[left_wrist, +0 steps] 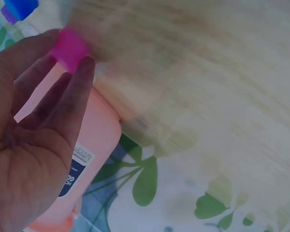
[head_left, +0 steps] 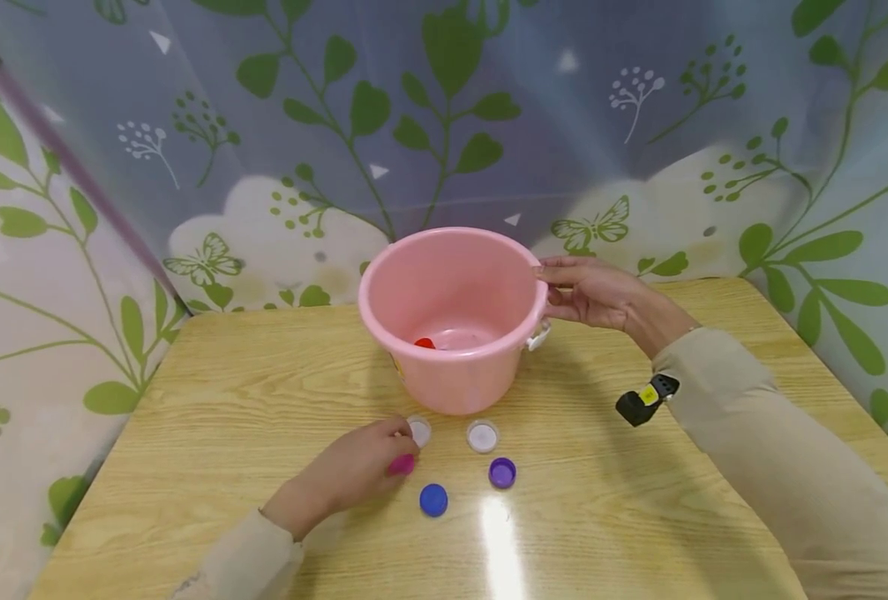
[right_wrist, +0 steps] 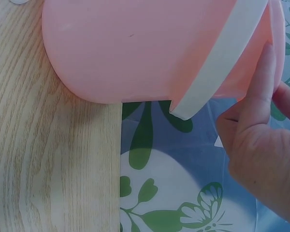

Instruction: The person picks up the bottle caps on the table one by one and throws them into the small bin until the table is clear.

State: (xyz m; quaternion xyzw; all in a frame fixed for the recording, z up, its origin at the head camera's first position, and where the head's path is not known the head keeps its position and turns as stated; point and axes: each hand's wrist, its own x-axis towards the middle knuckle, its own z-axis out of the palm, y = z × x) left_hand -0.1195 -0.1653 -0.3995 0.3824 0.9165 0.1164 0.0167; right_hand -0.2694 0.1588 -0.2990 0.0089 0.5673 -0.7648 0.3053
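A pink bucket [head_left: 455, 375] stands upright on the table, with a red cap [head_left: 425, 342] visible inside it. My right hand [head_left: 590, 292] grips the bucket's rim on its right side; the right wrist view shows fingers and thumb on either side of the rim, beside the white handle [right_wrist: 217, 63]. In front of the bucket, my left hand [head_left: 361, 467] pinches a magenta bottle cap [left_wrist: 71, 50] between thumb and fingers. Near it lie a white cap [head_left: 418, 431], another white cap [head_left: 482, 436], a purple cap [head_left: 502, 472] and a blue cap [head_left: 433, 500].
The wooden table [head_left: 249, 392] reaches back to a patterned curtain [head_left: 286, 208] with leaves and butterflies. A black wrist camera [head_left: 642, 402] is strapped to the right sleeve. A label [left_wrist: 75, 169] shows on the bucket's side.
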